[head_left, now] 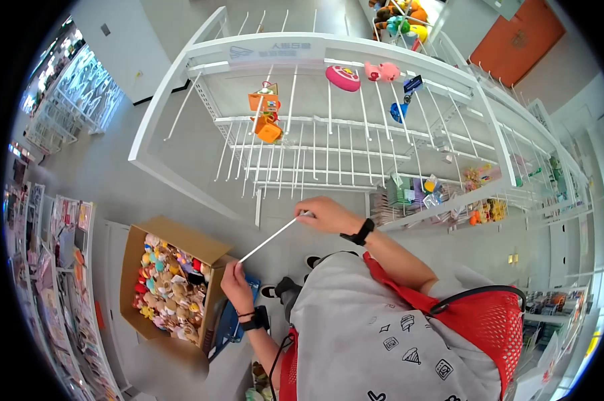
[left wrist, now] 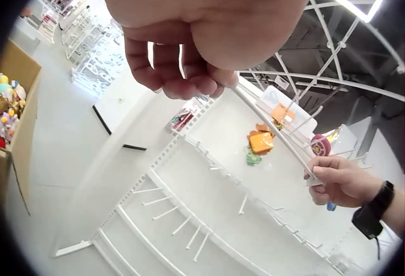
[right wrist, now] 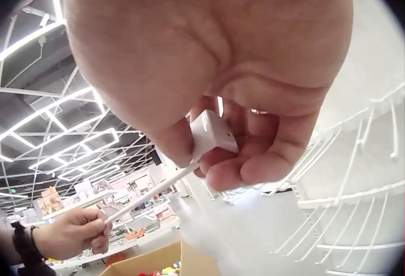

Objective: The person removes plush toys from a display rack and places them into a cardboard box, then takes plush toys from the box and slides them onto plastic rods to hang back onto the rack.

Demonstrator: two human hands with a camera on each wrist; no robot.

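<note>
So the white hook rod (head_left: 272, 240) is strung between both hands, its long axis slanting from the left hand (head_left: 237, 286) down by the cardboard box (head_left: 183, 235) up to the right hand (head_left: 326, 216). Both sets of fingers are curled and pinching: left on the thin end, right on the chunky bracket (right wrist: 210, 131) at the other. The right one's nearer the white rack (head_left: 160, 107), which lies just beyond the rod, so I'd say bracket-to-rack is the relation that matters. Rows of prongs poke out this way and could snag things, plus orange toys (head_left: 268, 131) and a pink round item (head_left: 342, 79) hang higher up. Plush toys (head_left: 171, 287) fill the box.
</note>
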